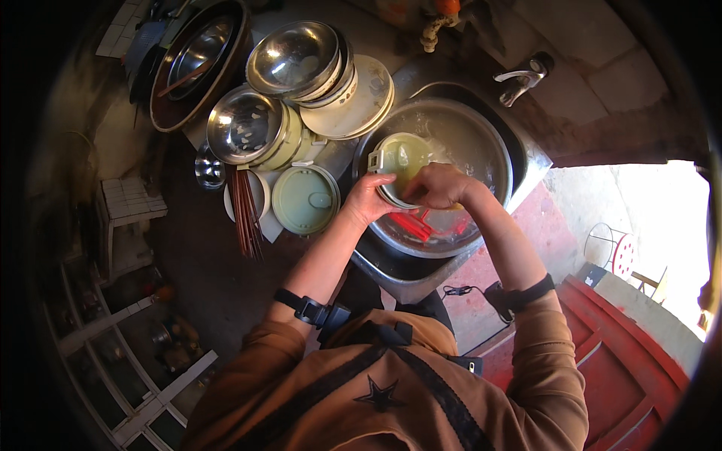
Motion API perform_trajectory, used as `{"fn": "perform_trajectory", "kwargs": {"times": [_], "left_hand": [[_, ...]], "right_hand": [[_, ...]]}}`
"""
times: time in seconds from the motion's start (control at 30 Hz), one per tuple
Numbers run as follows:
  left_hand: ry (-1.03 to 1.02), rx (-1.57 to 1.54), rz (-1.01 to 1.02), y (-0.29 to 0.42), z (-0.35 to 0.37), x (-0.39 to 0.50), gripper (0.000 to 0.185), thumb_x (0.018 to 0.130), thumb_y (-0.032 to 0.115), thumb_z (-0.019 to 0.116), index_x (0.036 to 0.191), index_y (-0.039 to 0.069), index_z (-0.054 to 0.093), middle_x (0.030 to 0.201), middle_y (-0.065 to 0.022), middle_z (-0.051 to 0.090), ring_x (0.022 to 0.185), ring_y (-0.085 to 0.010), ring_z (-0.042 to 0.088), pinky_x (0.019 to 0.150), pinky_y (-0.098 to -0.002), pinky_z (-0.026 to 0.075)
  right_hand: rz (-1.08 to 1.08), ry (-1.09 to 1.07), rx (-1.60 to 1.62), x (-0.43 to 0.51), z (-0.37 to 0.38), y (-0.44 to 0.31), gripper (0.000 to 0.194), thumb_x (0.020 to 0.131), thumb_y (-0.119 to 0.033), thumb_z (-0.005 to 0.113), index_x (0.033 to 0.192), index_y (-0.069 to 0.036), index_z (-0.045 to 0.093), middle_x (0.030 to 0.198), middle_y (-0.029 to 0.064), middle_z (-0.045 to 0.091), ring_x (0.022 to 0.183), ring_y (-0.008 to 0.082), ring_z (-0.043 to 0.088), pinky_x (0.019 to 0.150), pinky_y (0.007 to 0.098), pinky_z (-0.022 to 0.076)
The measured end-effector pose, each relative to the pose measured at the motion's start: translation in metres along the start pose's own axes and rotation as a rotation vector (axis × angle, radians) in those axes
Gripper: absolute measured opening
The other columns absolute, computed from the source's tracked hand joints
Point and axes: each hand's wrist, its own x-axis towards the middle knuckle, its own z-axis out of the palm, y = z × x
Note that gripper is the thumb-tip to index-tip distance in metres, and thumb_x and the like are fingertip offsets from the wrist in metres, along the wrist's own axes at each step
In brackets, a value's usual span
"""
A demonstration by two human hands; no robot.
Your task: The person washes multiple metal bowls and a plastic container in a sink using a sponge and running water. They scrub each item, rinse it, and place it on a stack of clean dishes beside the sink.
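Observation:
My left hand (369, 198) grips the near left side of a pale green bowl (403, 149) with a white clip tab, holding it over a large metal basin (502, 197). Curled fingers of my right hand (437, 187) reach into the bowl at its near right side; whether they hold anything is hidden. The basin holds water and stands in a stainless steel sink (395, 282). Below my hands, a red plastic object (414, 225) lies in the water.
Left of the sink are stacked plates (375, 96), metal bowls (293, 59), a round green lid (305, 200) and a bundle of chopsticks (242, 214). A faucet (522, 79) and an orange-handled tap (437, 31) project from behind. A red door (615, 349) is at right.

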Motion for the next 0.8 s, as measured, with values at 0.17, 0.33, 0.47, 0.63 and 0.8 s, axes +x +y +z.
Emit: {"fn": "perform_trajectory", "kwargs": {"times": [0.17,0.33,0.47,0.63,0.8], "left_hand": [[-0.042,0.150,0.140,-0.008,0.006,-0.004,0.052,0.071,-0.001,0.043,0.123,0.002,0.041,0.117,-0.0185,0.049,0.109,-0.0403,0.048,0.082,-0.0648,0.042],[-0.069,-0.022,-0.069,0.000,0.008,-0.015,0.050,0.067,0.004,0.041,0.115,-0.010,0.043,0.113,-0.0208,0.051,0.110,-0.0363,0.049,0.093,-0.0608,0.036],[0.059,0.160,-0.079,-0.002,0.020,-0.020,0.051,0.066,0.002,0.041,0.116,-0.007,0.042,0.114,-0.0200,0.050,0.109,-0.0386,0.049,0.092,-0.0613,0.038],[0.064,0.276,0.147,-0.009,0.026,-0.024,0.061,0.063,-0.003,0.041,0.123,0.003,0.037,0.115,-0.0181,0.049,0.105,-0.0418,0.050,0.081,-0.0608,0.046],[0.196,0.172,0.295,-0.027,0.022,-0.019,0.072,0.059,-0.010,0.041,0.126,0.017,0.032,0.113,-0.0167,0.047,0.096,-0.0410,0.055,0.062,-0.0585,0.054]], "right_hand": [[0.105,0.178,-0.378,-0.009,0.006,-0.004,0.023,0.069,-0.013,0.059,0.088,-0.022,0.068,0.086,0.0001,0.066,0.084,0.0202,0.060,0.074,0.0325,0.0488],[-0.396,0.634,-0.206,0.003,0.020,-0.007,0.024,0.060,-0.013,0.062,0.081,-0.021,0.068,0.085,-0.0062,0.065,0.080,0.0178,0.057,0.068,0.0315,0.0482],[-0.353,0.922,-0.434,0.024,0.017,-0.010,0.014,0.060,-0.017,0.059,0.072,-0.021,0.066,0.087,-0.0096,0.063,0.078,0.0142,0.054,0.068,0.0298,0.0440],[-0.046,0.933,-0.452,0.034,0.014,-0.013,0.015,0.068,-0.016,0.056,0.080,-0.017,0.066,0.086,-0.0027,0.061,0.085,0.0176,0.056,0.071,0.0322,0.0447],[0.126,0.866,-0.222,0.026,0.027,-0.015,0.028,0.071,-0.012,0.056,0.099,-0.015,0.061,0.100,0.0033,0.058,0.094,0.0232,0.057,0.074,0.0360,0.0484]]}}
